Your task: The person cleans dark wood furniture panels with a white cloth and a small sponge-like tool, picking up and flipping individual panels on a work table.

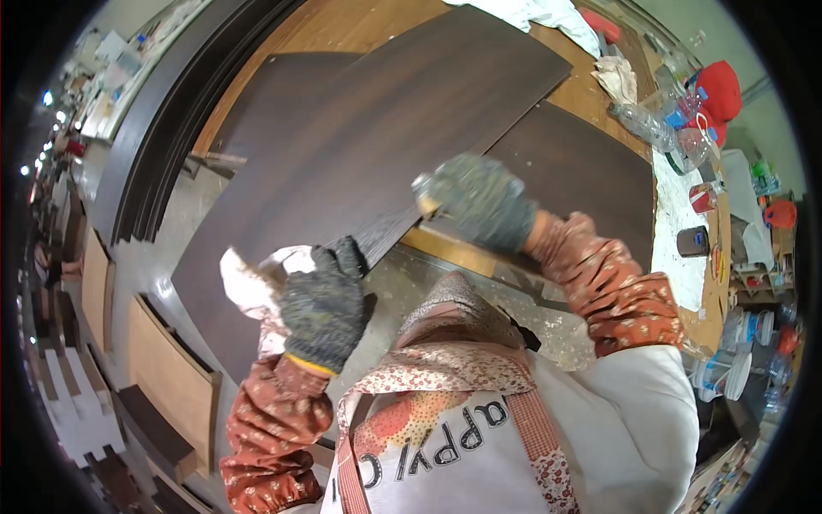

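Observation:
A long dark brown wooden board [360, 128] lies slantwise on the workbench, its near end jutting past the bench edge. My left hand [324, 304], in a dark grey knit glove, is closed on a crumpled white cloth [248, 278] at the board's near edge. Over the board's right edge is my right hand [479, 201], gloved too and smeared by motion. Its fingers are curled round a small object with a tan part, whose kind I cannot make out. A streaky, lighter patch shows on the board between my hands.
Other dark boards [591, 163] lie beneath the long one. Dark mouldings [158, 128] stand stacked at left, with tan panels [175, 368] below. Along the bench's right side are plastic bottles [646, 127], a red cap [717, 90], a dark box [692, 242] and a pale rag [615, 80].

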Demonstrator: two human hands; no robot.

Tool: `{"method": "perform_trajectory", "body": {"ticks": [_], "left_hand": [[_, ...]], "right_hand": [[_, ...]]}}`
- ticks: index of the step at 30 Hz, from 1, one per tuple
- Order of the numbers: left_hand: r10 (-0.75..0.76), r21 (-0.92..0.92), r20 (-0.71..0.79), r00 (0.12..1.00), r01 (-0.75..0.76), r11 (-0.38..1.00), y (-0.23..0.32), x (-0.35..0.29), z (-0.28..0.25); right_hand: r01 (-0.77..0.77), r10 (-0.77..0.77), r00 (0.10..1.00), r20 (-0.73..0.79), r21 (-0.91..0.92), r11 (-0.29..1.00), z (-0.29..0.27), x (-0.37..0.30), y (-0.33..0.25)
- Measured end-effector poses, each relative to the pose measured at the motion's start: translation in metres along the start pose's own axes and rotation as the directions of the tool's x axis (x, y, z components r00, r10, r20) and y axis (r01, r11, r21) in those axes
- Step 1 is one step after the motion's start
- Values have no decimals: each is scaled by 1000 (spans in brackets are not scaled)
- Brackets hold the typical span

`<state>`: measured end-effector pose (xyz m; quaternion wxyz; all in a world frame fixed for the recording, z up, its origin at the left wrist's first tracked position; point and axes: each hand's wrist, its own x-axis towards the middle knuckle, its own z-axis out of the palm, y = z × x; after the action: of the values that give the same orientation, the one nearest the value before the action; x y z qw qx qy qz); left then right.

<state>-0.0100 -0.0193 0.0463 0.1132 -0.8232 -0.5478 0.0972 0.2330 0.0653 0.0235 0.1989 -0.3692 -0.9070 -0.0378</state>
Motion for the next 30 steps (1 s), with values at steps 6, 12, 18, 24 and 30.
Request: {"method": "perform_trajectory", "body": {"ticks": [6,12,18,24,30], "left_hand": [[-56,196,-116,992,78,978,27,70,27],[100,354,-104,990,-57,934,11,78,-15],[193,144,-13,981,-189,971,-31,80,-54],[218,103,52,975,-223,969,-53,78,-74],[194,64,83,977,-200,978,-54,86,-68]], "right_hand": [[-375,327,907,-266,-156,914,-8,-44,158],[38,-33,997,-68,77,996,-6,3,53],[150,-144,917,-371,-13,989,-42,-7,146],[-378,315,913,-259,-249,892,-100,-53,297],[-603,374,720,-584,-261,754,-97,-97,345]]}}
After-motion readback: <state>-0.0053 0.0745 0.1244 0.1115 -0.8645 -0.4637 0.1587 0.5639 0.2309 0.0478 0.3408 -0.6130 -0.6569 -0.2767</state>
